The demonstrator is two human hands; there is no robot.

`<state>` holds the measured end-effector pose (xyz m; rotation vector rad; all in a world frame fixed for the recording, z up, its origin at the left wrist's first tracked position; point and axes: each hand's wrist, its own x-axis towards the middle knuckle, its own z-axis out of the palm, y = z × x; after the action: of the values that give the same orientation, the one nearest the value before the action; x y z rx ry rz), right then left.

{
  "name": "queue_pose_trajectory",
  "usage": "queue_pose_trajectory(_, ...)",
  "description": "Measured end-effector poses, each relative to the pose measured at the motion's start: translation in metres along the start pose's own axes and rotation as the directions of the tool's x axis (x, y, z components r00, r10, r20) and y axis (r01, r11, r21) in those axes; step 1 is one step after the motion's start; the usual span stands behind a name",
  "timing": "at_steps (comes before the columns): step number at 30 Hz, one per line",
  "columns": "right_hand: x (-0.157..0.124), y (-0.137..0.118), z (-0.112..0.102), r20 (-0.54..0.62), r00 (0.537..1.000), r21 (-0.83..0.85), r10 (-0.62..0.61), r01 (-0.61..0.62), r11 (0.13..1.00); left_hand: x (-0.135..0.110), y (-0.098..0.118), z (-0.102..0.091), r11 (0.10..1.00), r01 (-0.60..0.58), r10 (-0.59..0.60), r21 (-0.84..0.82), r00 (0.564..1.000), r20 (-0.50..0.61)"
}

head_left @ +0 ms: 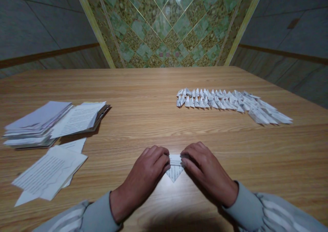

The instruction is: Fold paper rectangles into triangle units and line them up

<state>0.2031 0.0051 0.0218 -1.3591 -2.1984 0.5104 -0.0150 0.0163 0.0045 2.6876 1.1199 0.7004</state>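
Observation:
A small piece of printed paper (174,170), folded to a downward point, lies on the wooden table (143,122) near the front edge. My left hand (143,180) presses on its left side with curled fingers. My right hand (205,172) presses on its right side, fingers bent down onto the fold. Most of the paper is hidden under both hands; only the middle strip and the tip show.
Two rows of several small folded paper pieces (230,103) lie at the right rear. A stack of printed sheets (53,122) sits at the left, with loose cut sheets (51,172) in front of it. A tiled wall rises behind the table.

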Motion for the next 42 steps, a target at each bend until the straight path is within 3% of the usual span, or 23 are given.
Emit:
queue_pose_trajectory(8,0.001,-0.004,-0.001,0.034,0.999,-0.012,-0.019,0.02,1.0,0.001,-0.001,-0.001,0.996,-0.03,0.028,0.08,0.999,0.027)
queue_pose_trajectory(17,0.003,0.001,0.002,-0.047,0.998,0.075,0.033,-0.03,0.997,0.002,-0.007,0.001,0.988,-0.028,0.038,0.154,0.997,-0.06)
queue_pose_trajectory(21,0.004,0.002,-0.001,-0.097,0.991,0.17,0.095,-0.077,0.982,0.001,-0.002,-0.005,0.986,-0.111,0.133,0.122,0.974,-0.185)
queue_pose_trajectory(23,0.005,0.001,-0.004,-0.056,0.988,0.282,0.14,-0.119,0.952,0.0,0.002,-0.01,0.972,-0.196,0.223,0.128,0.942,-0.252)
queue_pose_trajectory(27,0.005,-0.004,-0.007,0.149,0.981,0.531,0.123,-0.184,0.827,0.0,0.009,-0.017,0.934,-0.299,0.348,0.195,0.884,-0.312)
queue_pose_trajectory(30,0.004,-0.006,-0.004,0.28,0.953,0.646,0.112,-0.273,0.713,0.0,0.011,-0.019,0.934,-0.301,0.35,0.194,0.882,-0.315)
queue_pose_trajectory(32,0.003,-0.006,-0.002,0.293,0.946,0.659,0.137,-0.304,0.688,0.001,0.01,-0.018,0.948,-0.284,0.315,0.144,0.901,-0.299)
queue_pose_trajectory(35,0.003,-0.005,-0.003,0.088,0.986,0.515,0.14,-0.165,0.841,0.0,0.008,-0.016,0.981,-0.184,0.193,0.056,0.929,-0.316)
queue_pose_trajectory(37,0.003,-0.004,-0.005,-0.096,0.995,0.329,0.025,0.008,0.944,0.0,0.006,-0.014,0.995,-0.096,0.092,0.003,0.939,-0.331)
queue_pose_trajectory(39,0.003,-0.004,-0.007,-0.2,0.967,0.142,-0.16,0.19,0.971,0.0,0.005,-0.014,0.998,-0.047,0.032,-0.039,0.948,-0.317)
queue_pose_trajectory(42,0.003,-0.006,-0.007,-0.216,0.894,-0.08,-0.393,0.385,0.92,0.002,0.004,-0.013,0.996,-0.057,0.037,-0.065,0.959,-0.281)
